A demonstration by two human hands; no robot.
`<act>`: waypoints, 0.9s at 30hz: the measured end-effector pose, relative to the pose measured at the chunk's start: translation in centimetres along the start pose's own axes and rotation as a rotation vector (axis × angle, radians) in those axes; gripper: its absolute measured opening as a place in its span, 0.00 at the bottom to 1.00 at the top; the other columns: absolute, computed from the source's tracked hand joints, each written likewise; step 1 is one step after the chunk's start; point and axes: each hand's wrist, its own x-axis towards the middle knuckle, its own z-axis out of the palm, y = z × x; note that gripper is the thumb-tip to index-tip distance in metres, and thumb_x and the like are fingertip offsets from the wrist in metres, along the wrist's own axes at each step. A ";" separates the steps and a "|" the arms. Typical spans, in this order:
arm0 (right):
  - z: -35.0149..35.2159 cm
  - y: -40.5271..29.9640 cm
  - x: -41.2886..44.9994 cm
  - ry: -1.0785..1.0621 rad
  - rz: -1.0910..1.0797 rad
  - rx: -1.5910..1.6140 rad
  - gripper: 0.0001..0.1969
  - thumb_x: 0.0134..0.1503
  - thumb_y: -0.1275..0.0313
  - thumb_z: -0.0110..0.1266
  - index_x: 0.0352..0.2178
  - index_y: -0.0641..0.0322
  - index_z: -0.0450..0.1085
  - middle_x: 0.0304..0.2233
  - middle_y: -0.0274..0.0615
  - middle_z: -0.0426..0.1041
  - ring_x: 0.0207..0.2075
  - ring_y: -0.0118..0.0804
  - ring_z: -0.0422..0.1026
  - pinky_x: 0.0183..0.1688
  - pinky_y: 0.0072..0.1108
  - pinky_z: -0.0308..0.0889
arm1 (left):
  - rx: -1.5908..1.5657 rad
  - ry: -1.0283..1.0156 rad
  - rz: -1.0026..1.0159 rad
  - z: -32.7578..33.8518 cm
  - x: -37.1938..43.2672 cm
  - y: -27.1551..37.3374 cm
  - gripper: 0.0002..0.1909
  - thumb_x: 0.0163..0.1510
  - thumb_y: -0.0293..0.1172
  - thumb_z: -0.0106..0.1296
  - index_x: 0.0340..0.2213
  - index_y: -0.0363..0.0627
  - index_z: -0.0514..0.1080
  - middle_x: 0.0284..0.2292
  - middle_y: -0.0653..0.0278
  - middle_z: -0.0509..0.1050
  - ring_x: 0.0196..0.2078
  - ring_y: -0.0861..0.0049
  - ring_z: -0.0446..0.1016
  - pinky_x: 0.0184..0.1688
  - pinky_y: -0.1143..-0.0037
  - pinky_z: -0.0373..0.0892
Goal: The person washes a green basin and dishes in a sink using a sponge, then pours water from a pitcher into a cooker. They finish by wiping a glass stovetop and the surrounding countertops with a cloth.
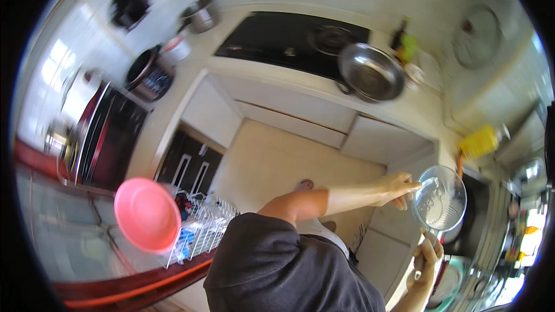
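Note:
My right hand (427, 258) is closed around the handle of a round, see-through utensil (439, 201), which looks like a fine strainer. Its bowl is tilted towards the camera and shows whitish glints. From the other side my left hand (396, 190) reaches to the bowl's rim with its fingertips; whether it grips the rim cannot be made out. The utensil is held over the edge of a dark sink (475, 221). Below it, a teal-rimmed basin (455, 279) is partly hidden by my right arm.
A steel wok (371, 73) sits at the corner of the black hob (269, 39). A yellow bottle (479, 142) stands near the sink. A pot (149, 73) is on the left counter. A pink basin (147, 214) rests by a white wire rack (204, 229).

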 end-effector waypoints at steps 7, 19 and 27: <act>21.8 -7.6 2.8 -0.488 -0.038 -0.341 0.25 0.45 0.67 0.56 0.43 0.78 0.73 0.16 0.38 0.68 0.17 0.27 0.63 0.23 0.16 0.55 | -0.426 0.557 0.345 -24.6 -13.8 -4.8 0.23 0.60 0.53 0.55 0.40 0.43 0.70 0.33 0.59 0.77 0.26 0.74 0.78 0.27 0.78 0.75; 71.9 -14.5 -4.3 -1.184 -0.204 -0.481 0.19 0.50 0.73 0.57 0.43 0.76 0.73 0.22 0.40 0.71 0.25 0.30 0.68 0.31 0.21 0.60 | -0.629 1.173 0.442 -50.6 -39.1 -6.1 0.18 0.62 0.45 0.51 0.41 0.41 0.71 0.40 0.57 0.78 0.36 0.74 0.77 0.40 0.73 0.73; 97.9 -12.6 -5.8 -1.544 -1.615 -0.508 0.17 0.58 0.79 0.51 0.50 0.64 0.70 0.36 0.45 0.74 0.40 0.44 0.73 0.48 0.29 0.65 | -0.736 1.309 0.386 -54.9 -45.6 -7.7 0.16 0.63 0.41 0.50 0.41 0.39 0.71 0.40 0.57 0.78 0.35 0.74 0.77 0.41 0.74 0.72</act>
